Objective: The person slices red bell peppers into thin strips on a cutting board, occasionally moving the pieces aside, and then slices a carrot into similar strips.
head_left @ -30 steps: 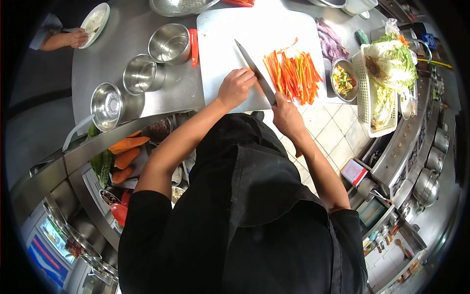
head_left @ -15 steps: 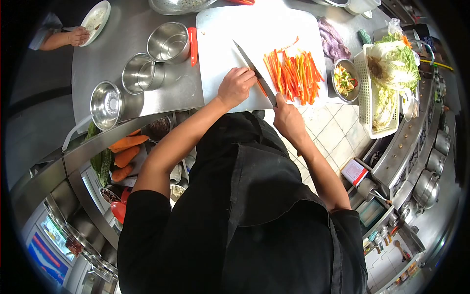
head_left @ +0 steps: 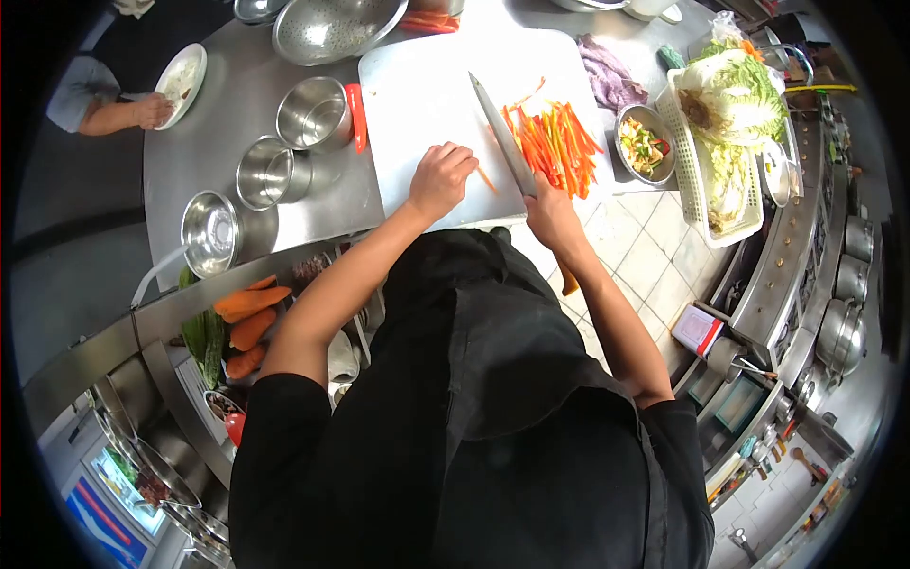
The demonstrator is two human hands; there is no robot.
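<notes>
Risk sits with the knife (head_left: 502, 137). The right hand (head_left: 550, 204) is closed round its handle, and the blade lies across the board (head_left: 417, 85) between the left hand (head_left: 441, 180) and the carrot strips (head_left: 555, 142). The left fingers are curled, knuckles down on the board; whether they pin anything cannot be told. A stray strip (head_left: 485, 180) lies just beside them, and a blade slipping that way could nick a knuckle. The board rests on a steel counter (head_left: 218, 133) with bowls (head_left: 313, 112). Pots (head_left: 839, 337) stand at the right, and another person's hand (head_left: 152, 111) holds a plate (head_left: 180, 71) at far left.
</notes>
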